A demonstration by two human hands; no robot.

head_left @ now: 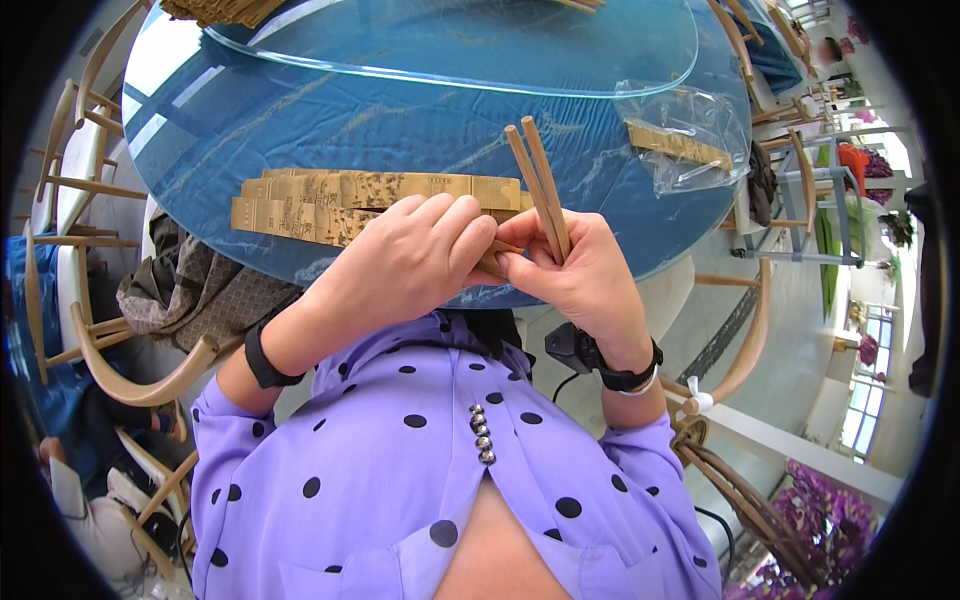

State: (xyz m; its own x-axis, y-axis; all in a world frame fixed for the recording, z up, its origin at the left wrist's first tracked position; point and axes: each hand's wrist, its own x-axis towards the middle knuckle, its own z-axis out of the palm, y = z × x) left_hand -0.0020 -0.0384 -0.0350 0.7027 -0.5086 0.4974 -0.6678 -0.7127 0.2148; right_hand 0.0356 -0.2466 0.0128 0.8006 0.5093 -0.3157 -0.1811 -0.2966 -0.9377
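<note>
A pair of wooden chopsticks [541, 190] stands up from my right hand [585, 272], whose fingers are closed round the lower part. My left hand [425, 248] is curled shut on the end of a brown paper sleeve [493, 263], most of it hidden under the fingers. My right thumb and fingertips touch that sleeve's other end, so the two hands nearly meet at the table's near edge. Just beyond my left hand, several flat brown printed paper sleeves [300, 222] lie overlapped in a pile.
A blue-covered round table [250, 140] bears a raised glass turntable [460, 85]. On the right lies a clear plastic bag [690, 150] with a brown sleeve inside. More brown pieces [220, 10] rest at the far left. Wooden chairs [150, 385] and a patterned bag [215, 295] flank the table.
</note>
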